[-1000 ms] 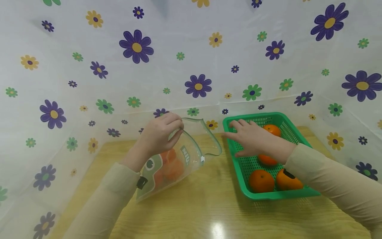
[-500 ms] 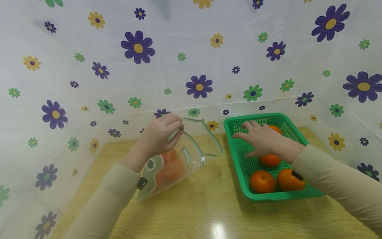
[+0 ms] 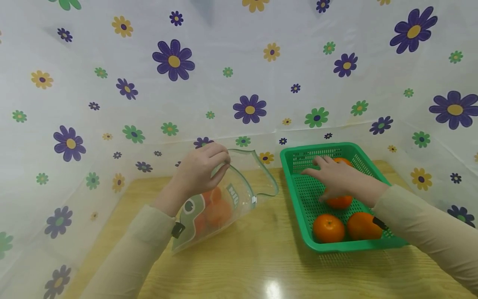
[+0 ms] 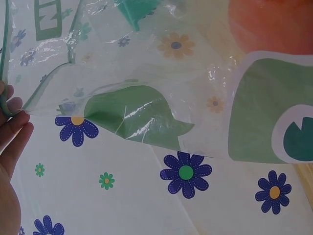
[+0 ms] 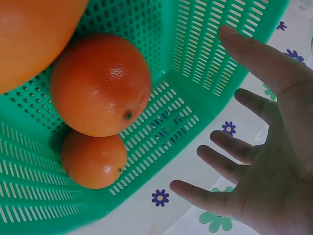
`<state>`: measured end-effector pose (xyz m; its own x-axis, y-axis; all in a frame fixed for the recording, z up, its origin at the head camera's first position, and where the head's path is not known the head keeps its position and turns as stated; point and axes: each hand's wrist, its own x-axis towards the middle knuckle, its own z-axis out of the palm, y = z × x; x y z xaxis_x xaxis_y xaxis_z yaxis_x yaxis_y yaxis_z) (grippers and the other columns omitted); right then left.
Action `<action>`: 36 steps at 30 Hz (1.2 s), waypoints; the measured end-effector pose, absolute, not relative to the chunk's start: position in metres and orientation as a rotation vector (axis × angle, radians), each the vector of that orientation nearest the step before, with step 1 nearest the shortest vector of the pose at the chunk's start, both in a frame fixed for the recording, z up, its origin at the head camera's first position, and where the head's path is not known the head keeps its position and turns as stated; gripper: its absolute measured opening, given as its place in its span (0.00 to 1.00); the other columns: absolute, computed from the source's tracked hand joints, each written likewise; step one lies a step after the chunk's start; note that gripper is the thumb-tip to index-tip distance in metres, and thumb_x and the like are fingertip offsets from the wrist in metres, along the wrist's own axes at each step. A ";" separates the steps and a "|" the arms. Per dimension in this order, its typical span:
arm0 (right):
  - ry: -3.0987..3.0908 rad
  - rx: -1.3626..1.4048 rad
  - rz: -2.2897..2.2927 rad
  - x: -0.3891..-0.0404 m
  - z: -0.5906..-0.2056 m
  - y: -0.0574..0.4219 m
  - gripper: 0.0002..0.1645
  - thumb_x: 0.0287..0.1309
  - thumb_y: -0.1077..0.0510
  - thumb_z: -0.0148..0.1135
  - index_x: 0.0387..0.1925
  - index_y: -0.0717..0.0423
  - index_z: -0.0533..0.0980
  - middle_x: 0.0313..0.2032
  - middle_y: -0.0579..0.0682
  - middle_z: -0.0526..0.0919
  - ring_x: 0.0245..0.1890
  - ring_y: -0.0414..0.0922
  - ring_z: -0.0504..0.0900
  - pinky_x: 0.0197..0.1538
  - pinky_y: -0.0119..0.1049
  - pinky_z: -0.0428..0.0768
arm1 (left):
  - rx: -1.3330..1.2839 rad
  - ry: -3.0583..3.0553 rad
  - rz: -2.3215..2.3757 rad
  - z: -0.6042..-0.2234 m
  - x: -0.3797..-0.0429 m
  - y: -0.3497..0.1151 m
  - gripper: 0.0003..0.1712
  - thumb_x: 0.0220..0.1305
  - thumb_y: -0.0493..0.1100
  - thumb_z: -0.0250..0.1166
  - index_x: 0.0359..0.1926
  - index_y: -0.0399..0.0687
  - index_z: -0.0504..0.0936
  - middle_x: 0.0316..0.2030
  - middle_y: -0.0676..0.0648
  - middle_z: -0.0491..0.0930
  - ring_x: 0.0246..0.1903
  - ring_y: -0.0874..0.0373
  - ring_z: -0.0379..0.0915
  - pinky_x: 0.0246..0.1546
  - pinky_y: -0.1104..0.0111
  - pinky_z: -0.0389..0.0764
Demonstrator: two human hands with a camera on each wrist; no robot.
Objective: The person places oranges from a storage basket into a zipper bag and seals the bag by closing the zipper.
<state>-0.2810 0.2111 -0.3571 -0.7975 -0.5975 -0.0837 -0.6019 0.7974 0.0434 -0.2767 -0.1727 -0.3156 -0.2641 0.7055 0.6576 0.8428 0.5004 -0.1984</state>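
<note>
My left hand [image 3: 203,170] pinches the top edge of a clear zip bag [image 3: 244,201] with a green cartoon print and a white slider. Inside the bag lie several orange fruits [image 3: 218,211]. The left wrist view shows the fingertips [image 4: 19,117] at the bag's green-edged mouth. My right hand [image 3: 337,176] hovers over a green plastic basket [image 3: 345,247], fingers spread and holding nothing. Below its palm is an orange [image 3: 340,202], partly covered by the hand. Two more oranges [image 3: 328,228] sit at the basket's near end, and another [image 3: 342,160] at the far side.
The basket stands on the right of a wooden table [image 3: 261,257], with the bag to its left. White sheeting with printed flowers [image 3: 249,109] encloses the table at the back and both sides.
My right hand has moved right and slightly down, from the basket's left rim to above the orange in the middle. The left hand keeps its hold on the bag.
</note>
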 end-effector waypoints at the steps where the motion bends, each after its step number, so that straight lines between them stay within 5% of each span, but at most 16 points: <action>1: 2.913 -0.968 0.100 -0.281 -0.358 0.212 0.51 0.49 0.46 0.86 0.73 0.49 0.71 0.69 0.71 0.69 0.65 0.69 0.73 0.52 0.63 0.87 | -1.268 -2.035 -0.249 -0.315 -0.277 -0.173 0.06 0.58 0.31 0.72 0.35 0.42 0.84 0.35 0.46 0.85 0.38 0.52 0.83 0.39 0.64 0.89; 14: 2.865 -0.887 0.077 -0.283 -0.371 0.224 0.53 0.48 0.51 0.86 0.74 0.51 0.70 0.70 0.76 0.67 0.67 0.76 0.71 0.51 0.64 0.87 | -1.271 -2.033 -0.234 -0.315 -0.277 -0.173 0.05 0.60 0.33 0.72 0.35 0.42 0.84 0.36 0.46 0.85 0.38 0.51 0.83 0.40 0.63 0.90; 23: 2.806 -0.811 -0.017 -0.287 -0.381 0.237 0.50 0.48 0.56 0.85 0.72 0.54 0.72 0.65 0.74 0.68 0.49 0.60 0.75 0.32 0.38 0.84 | -1.274 -2.045 -0.235 -0.316 -0.279 -0.173 0.05 0.60 0.33 0.72 0.35 0.42 0.84 0.36 0.46 0.85 0.38 0.51 0.83 0.39 0.64 0.89; 36: 2.783 -0.724 -0.045 -0.294 -0.388 0.251 0.49 0.47 0.56 0.85 0.71 0.54 0.73 0.64 0.77 0.70 0.59 0.69 0.75 0.43 0.56 0.88 | -1.277 -2.038 -0.234 -0.317 -0.279 -0.174 0.05 0.60 0.32 0.72 0.35 0.42 0.84 0.36 0.46 0.85 0.37 0.52 0.83 0.38 0.64 0.89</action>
